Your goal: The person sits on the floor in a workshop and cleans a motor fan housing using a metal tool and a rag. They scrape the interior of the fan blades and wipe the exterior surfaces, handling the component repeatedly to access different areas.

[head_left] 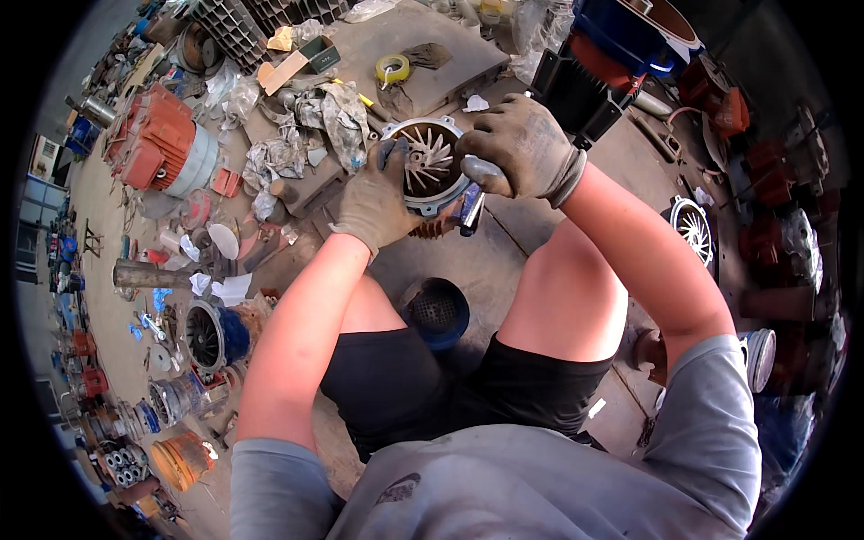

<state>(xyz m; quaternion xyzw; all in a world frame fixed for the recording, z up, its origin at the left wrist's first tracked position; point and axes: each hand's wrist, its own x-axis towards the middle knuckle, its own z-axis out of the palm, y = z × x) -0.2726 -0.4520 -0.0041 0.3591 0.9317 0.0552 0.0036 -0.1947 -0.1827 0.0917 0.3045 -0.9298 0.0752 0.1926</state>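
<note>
Between my knees and the cluttered floor ahead stands an electric motor housing (421, 212) with a pale metal rim and a brown finned lower side. Inside its round opening sits a metal fan wheel (428, 158) with radiating blades. My left hand (378, 193), in a dirty grey work glove, grips the left side of the rim. My right hand (520, 148), gloved as well, is closed in a fist at the rim's right side. What its curled fingers hold, if anything, is hidden. A dark blue box-like part (472, 207) sticks out from the housing below my right hand.
A large blue and black motor (585, 85) stands close beyond my right hand. A red motor (157, 139) lies far left. Yellow tape (392, 69) rests on a metal plate (459, 45). A dark blue round cover (436, 312) lies between my legs, and another fan-ended motor (209, 335) at left.
</note>
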